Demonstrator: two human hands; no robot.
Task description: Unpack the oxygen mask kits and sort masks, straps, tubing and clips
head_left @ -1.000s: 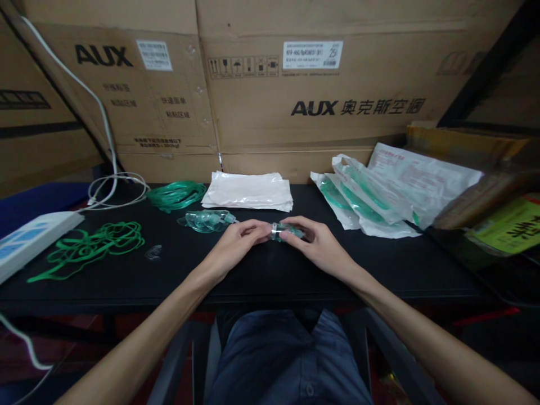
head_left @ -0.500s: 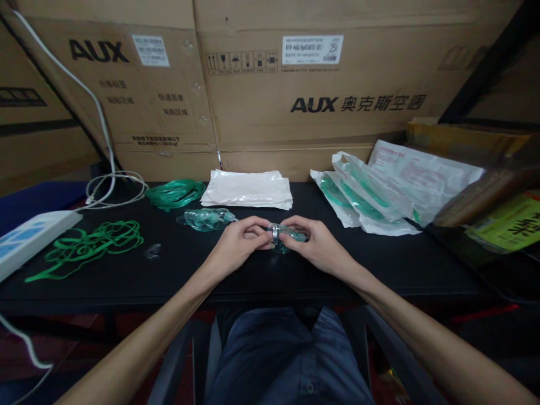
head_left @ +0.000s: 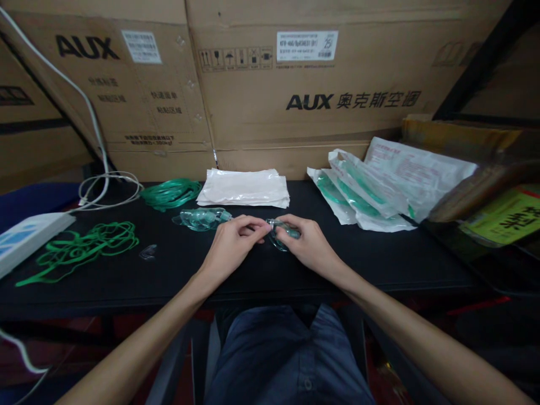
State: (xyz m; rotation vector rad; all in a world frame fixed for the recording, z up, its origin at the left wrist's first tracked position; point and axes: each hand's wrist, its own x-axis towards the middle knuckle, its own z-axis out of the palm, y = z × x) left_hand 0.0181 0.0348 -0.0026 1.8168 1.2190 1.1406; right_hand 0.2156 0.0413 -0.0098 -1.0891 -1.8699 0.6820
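Over the front middle of the table, my right hand (head_left: pixel 310 242) is closed around a clear, green-tinted oxygen mask (head_left: pixel 276 239). My left hand (head_left: pixel 236 239) pinches with thumb and index fingertip at the mask's shiny metal nose strip (head_left: pixel 270 223); the fingers hide most of the strip. Behind my left hand lies a second mask (head_left: pixel 200 218), flat on the table. Further back are a coil of green tubing (head_left: pixel 171 193) and a stack of white packets (head_left: pixel 243 188). A tangle of green elastic straps (head_left: pixel 90 244) rests at the left, beside small clear plastic pieces (head_left: pixel 148 252).
Wrapped packs with green contents (head_left: pixel 363 194) are piled at the back right, near a yellow-green label (head_left: pixel 506 216). A white power strip (head_left: pixel 29 239) and a white cable (head_left: pixel 95 124) occupy the left. Large cardboard boxes (head_left: pixel 253 129) stand behind the black table (head_left: pixel 379 264).
The left fingertips have closed over the metal strip, which showed more openly between the hands before. The mask has turned slightly in the right hand. The whole view has shifted a little.
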